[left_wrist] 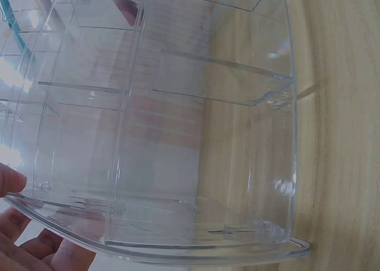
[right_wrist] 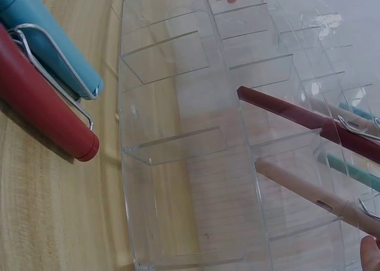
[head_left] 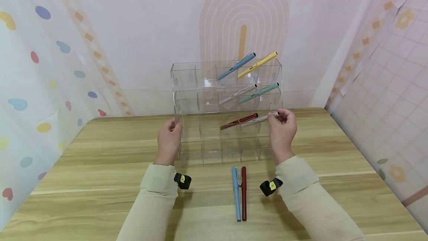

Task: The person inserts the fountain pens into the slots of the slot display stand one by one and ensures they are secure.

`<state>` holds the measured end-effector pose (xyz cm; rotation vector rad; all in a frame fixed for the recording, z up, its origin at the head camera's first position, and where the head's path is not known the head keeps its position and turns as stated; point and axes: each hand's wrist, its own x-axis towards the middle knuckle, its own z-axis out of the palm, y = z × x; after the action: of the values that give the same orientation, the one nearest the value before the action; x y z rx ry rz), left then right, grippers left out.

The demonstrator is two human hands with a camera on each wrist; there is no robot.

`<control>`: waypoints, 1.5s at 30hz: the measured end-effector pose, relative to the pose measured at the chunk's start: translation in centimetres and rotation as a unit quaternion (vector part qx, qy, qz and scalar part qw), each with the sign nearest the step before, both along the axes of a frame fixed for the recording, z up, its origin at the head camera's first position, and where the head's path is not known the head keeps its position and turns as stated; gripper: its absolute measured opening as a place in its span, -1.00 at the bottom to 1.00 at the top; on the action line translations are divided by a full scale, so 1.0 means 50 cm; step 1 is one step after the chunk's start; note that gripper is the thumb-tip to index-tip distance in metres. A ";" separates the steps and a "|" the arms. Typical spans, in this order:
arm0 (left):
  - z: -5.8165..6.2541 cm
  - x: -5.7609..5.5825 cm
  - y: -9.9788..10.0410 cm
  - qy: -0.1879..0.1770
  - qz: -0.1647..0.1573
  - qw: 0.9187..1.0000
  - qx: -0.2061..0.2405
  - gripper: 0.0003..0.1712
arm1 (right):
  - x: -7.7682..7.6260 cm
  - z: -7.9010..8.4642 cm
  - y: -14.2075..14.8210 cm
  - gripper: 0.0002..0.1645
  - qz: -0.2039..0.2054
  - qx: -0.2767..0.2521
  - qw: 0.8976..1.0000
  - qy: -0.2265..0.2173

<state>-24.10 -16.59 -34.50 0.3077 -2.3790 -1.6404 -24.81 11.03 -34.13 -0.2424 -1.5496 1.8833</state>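
A clear acrylic display rack point(head_left: 210, 134) with several stepped tiers stands on the table. My left hand point(head_left: 168, 140) grips its left side panel, thumb inside and fingers outside in the left wrist view. At the right side, my right hand point(head_left: 282, 133) pinches the cap end of a pale pink pen point(right_wrist: 309, 191), whose other end sits in a compartment of the third tier. Beside that pen leans a dark red pen point(head_left: 239, 121). Higher up lean a grey-pink pen point(head_left: 238, 94), a teal pen point(head_left: 259, 92), a blue pen point(head_left: 236, 66) and a yellow pen point(head_left: 257, 65).
In front of the rack, a light blue pen point(head_left: 236, 194) and a red pen point(head_left: 244, 194) lie side by side on the wooden table point(head_left: 110, 181). Behind the table hangs a patterned curtain point(head_left: 150, 29). Its right part point(head_left: 394, 96) runs along the table's right side.
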 end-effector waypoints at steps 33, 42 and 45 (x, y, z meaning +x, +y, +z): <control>-0.004 -0.001 -0.001 -0.001 0.000 1.000 0.006 -0.57 | 0.118 -0.060 0.059 -0.65 0.175 0.152 0.946 -0.226; -0.004 -0.001 0.000 0.005 0.005 1.000 0.005 -0.58 | 0.136 -0.091 0.040 -0.60 0.264 0.199 0.908 -0.259; -0.005 -0.001 -0.001 0.005 0.006 1.000 0.005 -0.58 | 0.137 -0.104 0.032 -0.58 0.283 0.215 0.897 -0.263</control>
<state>-24.17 -16.62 -34.73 0.3149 -2.3573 -1.6458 -17.96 12.65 -39.31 -0.1044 -2.5885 1.9068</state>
